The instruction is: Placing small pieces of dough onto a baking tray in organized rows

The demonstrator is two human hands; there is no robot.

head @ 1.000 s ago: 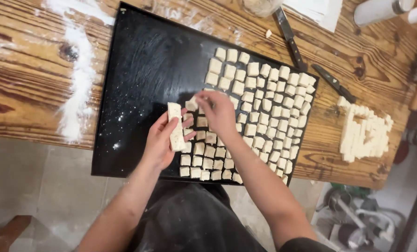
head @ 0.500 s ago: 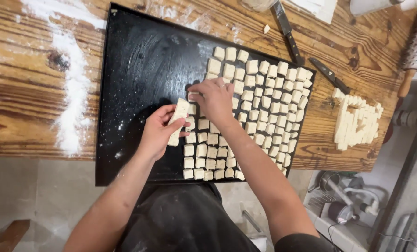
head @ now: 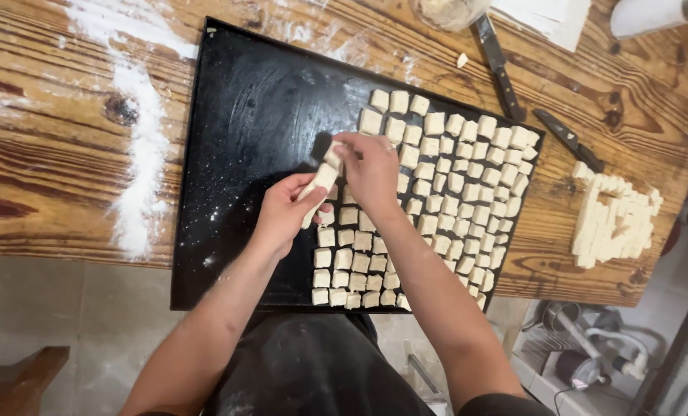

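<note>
A: Pale dough strip (head: 318,185), a short soft stick dusted with flour, sits over the middle of the flat black baking tray (head: 251,115). Left hand (head: 284,214) is wrapped around its lower half; right hand (head: 371,166) is pinched closed on its top end.

B: Handling?

A: Judged light, limp and easy to dent. Best supported along its length, with only a light nip at the tip.

B: Surroundings?

A: Rows of small pale dough squares (head: 452,177) fill the tray's right side. Cut dough block (head: 613,219) lies on the wooden table (head: 43,162).

B: Unclear?

A: Right fingertips hide the tip; some squares lie under the forearms; cannot tell whether the strip is scored.
</note>
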